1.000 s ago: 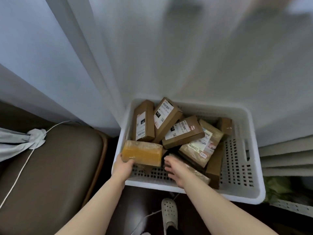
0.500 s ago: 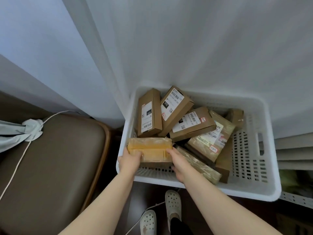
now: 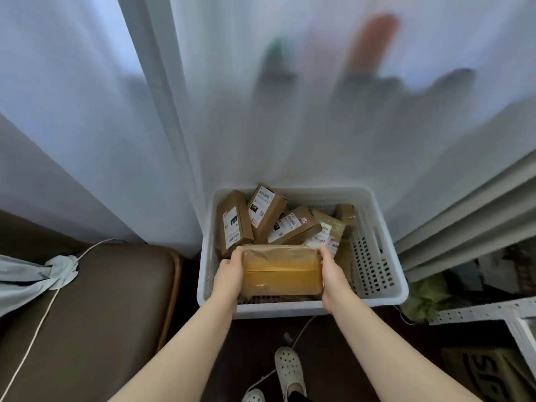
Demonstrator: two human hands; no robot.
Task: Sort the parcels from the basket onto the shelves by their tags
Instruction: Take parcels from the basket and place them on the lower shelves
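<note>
**Item held.** A tape-wrapped parcel (image 3: 281, 271), yellow-brown and glossy, is recorded at lower centre of the frame, over the near part of the basket (image 3: 388, 295). It is clasped at both short ends. The left hand (image 3: 229, 274) is laid against the left end, with its fingers kept close together and curled over the far upper corner. The right hand (image 3: 333, 272) is set against the right end in the same way, with its fingertips hooked over the far corner. Whether the parcel is lifted clear or rests on the pile beneath cannot be told.

**Container.** The basket, of white perforated plastic with a slot handle in its right wall, is placed on the dark floor at centre frame. It is backed by a sheer white curtain (image 3: 290, 126).

**Contents behind the held parcel.**
- A tall cardboard box (image 3: 232, 224) is stood on end at the left wall, with a white label shown.
- A second labelled box (image 3: 265, 213) is tilted beside it.
- A third labelled box (image 3: 293, 227) is tilted further right.
- A film-wrapped packet (image 3: 327, 227) is seen just beyond the right fingertips.
- A small plain box (image 3: 345, 216) is lodged toward the far right corner.

The fine print on the labels cannot be read.

**Surroundings.**
- A brown padded seat (image 3: 101, 314) is seen at lower left, crossed by a white cord (image 3: 45, 314).
- Pale cloth (image 3: 26, 280) is seen at the left edge.
- White perforated shoes (image 3: 288, 369) are seen at bottom centre.
- A white perforated metal rail (image 3: 478, 311) is seen at lower right.
</note>
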